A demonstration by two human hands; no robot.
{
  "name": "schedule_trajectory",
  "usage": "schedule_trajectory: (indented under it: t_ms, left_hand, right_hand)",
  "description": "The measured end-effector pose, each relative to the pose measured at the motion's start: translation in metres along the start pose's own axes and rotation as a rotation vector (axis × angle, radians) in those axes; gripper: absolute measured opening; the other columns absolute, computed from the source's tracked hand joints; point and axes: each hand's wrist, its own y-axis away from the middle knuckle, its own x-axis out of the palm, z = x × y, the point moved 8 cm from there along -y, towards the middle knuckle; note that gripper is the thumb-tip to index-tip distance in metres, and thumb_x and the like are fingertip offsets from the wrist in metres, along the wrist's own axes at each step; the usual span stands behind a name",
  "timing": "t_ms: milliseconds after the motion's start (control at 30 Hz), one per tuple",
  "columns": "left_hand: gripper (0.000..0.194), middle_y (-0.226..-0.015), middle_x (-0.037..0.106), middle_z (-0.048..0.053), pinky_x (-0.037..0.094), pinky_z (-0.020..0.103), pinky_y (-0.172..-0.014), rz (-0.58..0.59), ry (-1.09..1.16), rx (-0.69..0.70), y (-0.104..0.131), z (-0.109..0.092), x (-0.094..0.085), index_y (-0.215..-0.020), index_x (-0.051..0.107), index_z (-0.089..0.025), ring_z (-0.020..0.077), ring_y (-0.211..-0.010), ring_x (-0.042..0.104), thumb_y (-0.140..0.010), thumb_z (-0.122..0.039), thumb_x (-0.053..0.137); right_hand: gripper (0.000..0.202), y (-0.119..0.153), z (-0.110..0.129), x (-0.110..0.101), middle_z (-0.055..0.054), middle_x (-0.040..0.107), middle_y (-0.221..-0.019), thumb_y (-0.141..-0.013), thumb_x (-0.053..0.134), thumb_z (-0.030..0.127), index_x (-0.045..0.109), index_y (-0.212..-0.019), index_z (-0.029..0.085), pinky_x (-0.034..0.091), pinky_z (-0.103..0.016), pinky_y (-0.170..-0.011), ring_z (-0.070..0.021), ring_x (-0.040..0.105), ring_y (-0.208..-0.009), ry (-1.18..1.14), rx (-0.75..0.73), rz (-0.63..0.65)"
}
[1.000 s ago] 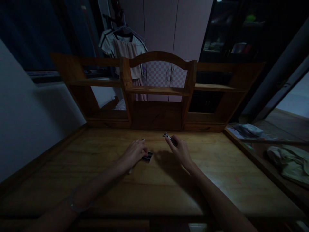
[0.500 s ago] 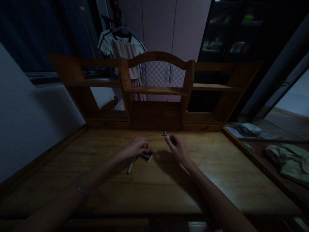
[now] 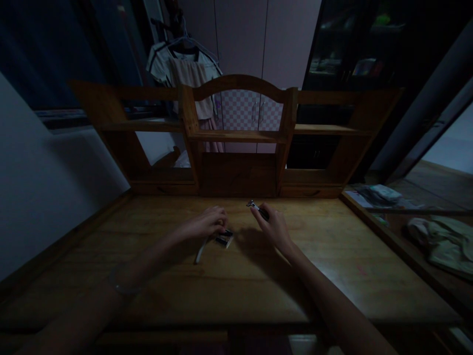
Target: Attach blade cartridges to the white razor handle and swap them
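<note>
My right hand (image 3: 275, 226) is closed around a slim tool (image 3: 263, 213) with a dark handle and a shiny metal head, raised a little over the desk. The head points up and to the left; its exact kind is too dim to make out. My left hand (image 3: 209, 222) reaches down with thumb and fingers pinched at the upper left edge of a small black-and-clear pack (image 3: 224, 239) on the desktop. Out from under that hand runs a thin white strip (image 3: 200, 252), lying slantwise on the wood.
The wooden desktop (image 3: 155, 276) is backed by a shelf unit (image 3: 238, 136) with small drawers. A wall (image 3: 44, 187) borders the left side. To the right, past a raised edge, lie pale cloth (image 3: 449, 246) and a wrapped packet (image 3: 384, 193). Clothes (image 3: 192, 79) hang behind.
The view has tilted slightly. Both hands keep nearly the same places and grips, and the pack and white strip stay where they were.
</note>
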Motion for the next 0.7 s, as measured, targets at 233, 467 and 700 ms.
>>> schedule_trajectory:
  t_ms: [233, 467, 700]
  left_hand:
    - [0.009, -0.098, 0.057, 0.003, 0.034, 0.031, -0.086, 0.04, -0.055, -0.003, -0.0012, -0.0084, 0.0011, -0.083, 0.064, -0.022, 0.0199, -0.096, 0.046, -0.08, -0.022, 0.055]
    - [0.009, -0.097, 0.055, 0.003, 0.033, 0.032, -0.087, 0.091, -0.082, 0.04, -0.0053, -0.0065, 0.0044, -0.082, 0.064, -0.021, 0.0197, -0.095, 0.045, -0.082, -0.023, 0.056]
    - [0.009, -0.099, 0.054, 0.003, 0.034, 0.031, -0.085, 0.103, -0.055, 0.083, -0.0062, -0.0048, 0.0082, -0.084, 0.064, -0.022, 0.0195, -0.096, 0.045, -0.083, -0.024, 0.055]
  right_hand:
    - [0.039, 0.0004, 0.0009, 0.0013, 0.0, 0.057, -0.062, -0.09, 0.043, 0.051, 0.056, -0.074, 0.018, 0.028, -0.023, -0.051, -0.012, 0.051, -0.054, -0.01, -0.013, 0.001]
    - [0.038, -0.0004, 0.0007, 0.0016, 0.0, 0.057, -0.062, -0.09, 0.044, 0.051, 0.056, -0.074, 0.018, 0.028, -0.023, -0.051, -0.0116, 0.05, -0.054, -0.001, -0.019, 0.002]
    - [0.038, 0.0002, 0.0019, 0.0013, 0.001, 0.056, -0.061, -0.09, 0.044, 0.051, 0.055, -0.073, 0.018, 0.028, -0.023, -0.051, -0.0114, 0.049, -0.053, -0.013, -0.029, 0.004]
